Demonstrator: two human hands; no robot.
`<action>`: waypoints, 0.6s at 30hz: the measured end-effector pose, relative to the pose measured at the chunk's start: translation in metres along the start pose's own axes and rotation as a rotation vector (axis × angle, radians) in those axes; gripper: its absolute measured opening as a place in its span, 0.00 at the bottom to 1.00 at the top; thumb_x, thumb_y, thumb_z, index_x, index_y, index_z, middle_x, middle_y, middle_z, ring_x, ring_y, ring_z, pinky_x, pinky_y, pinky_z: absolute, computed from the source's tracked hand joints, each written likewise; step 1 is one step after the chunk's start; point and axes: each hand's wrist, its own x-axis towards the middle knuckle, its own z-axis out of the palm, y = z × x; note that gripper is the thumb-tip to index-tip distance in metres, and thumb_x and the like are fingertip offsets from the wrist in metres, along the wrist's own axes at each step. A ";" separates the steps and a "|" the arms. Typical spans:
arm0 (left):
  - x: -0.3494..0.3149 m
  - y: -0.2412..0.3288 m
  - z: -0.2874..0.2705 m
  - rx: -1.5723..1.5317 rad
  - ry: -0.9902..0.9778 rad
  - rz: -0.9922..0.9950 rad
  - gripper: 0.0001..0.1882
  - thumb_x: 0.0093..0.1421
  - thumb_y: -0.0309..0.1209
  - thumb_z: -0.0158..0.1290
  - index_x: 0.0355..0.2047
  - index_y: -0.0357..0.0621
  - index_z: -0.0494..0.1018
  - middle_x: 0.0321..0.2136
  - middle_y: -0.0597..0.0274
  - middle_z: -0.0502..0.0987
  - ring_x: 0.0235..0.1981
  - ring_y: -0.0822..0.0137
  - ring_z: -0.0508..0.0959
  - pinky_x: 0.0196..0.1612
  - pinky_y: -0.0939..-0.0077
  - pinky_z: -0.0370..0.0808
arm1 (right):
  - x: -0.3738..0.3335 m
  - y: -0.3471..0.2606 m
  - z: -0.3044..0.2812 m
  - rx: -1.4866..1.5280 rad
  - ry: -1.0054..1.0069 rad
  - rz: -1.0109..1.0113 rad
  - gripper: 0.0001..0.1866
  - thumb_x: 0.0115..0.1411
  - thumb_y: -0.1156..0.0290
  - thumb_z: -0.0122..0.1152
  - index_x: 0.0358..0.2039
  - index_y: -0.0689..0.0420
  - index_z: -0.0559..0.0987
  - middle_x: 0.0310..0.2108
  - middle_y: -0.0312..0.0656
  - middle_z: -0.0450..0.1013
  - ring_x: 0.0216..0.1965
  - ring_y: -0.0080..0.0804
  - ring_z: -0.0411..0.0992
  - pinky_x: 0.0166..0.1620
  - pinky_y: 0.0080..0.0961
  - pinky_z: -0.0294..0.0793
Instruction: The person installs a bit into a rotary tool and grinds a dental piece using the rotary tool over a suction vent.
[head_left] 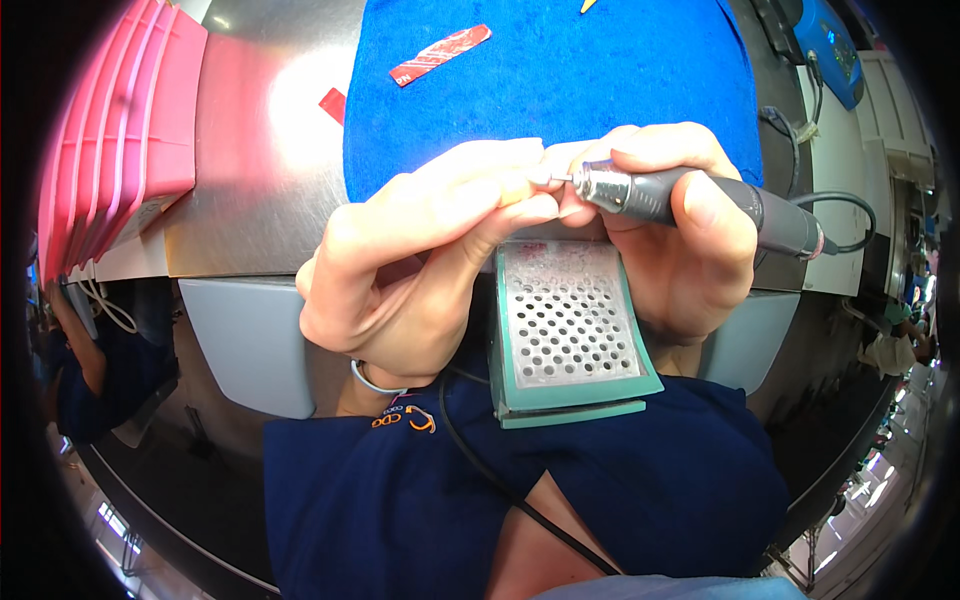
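My right hand [705,225] is wrapped round a black rotary tool handpiece [770,215], held nearly level with its metal nose and thin bit toward the left. Facing it, my left hand [415,230] is closed in a pinch, its fingertips right at the bit. Whatever lies between those fingertips is too small and covered to make out. The fingertips of both hands meet around the bit. Just below the hands sits a perforated metal grille [575,320] in a green frame, at the near edge of the bench.
A blue towel [560,75] covers the metal benchtop [270,190], with a red printed strip [440,55] on it. A smaller red piece [332,104] lies by its left edge. Pink trays [120,140] stand left; a blue device [832,50] and a looped cable [868,205] are right.
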 end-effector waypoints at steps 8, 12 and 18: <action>0.003 -0.003 0.001 -0.045 -0.018 0.073 0.15 0.51 0.11 0.57 0.34 0.35 0.64 0.32 0.32 0.77 0.33 0.56 0.81 0.39 0.65 0.80 | 0.000 0.000 0.000 -0.017 -0.006 -0.006 0.19 0.63 0.66 0.45 0.45 0.70 0.70 0.35 0.59 0.71 0.39 0.44 0.71 0.46 0.38 0.72; 0.000 0.001 0.002 -0.022 0.007 0.019 0.15 0.51 0.11 0.57 0.34 0.35 0.64 0.33 0.32 0.77 0.33 0.56 0.81 0.40 0.65 0.79 | -0.001 0.002 -0.002 0.004 -0.023 -0.026 0.19 0.63 0.66 0.45 0.45 0.70 0.70 0.35 0.58 0.71 0.39 0.43 0.71 0.45 0.38 0.72; 0.000 0.000 0.000 -0.035 -0.022 0.016 0.16 0.51 0.11 0.58 0.35 0.35 0.64 0.34 0.30 0.76 0.33 0.56 0.81 0.38 0.68 0.80 | -0.001 0.002 0.000 -0.004 -0.003 -0.019 0.19 0.62 0.65 0.46 0.45 0.69 0.71 0.35 0.58 0.72 0.38 0.43 0.71 0.44 0.37 0.71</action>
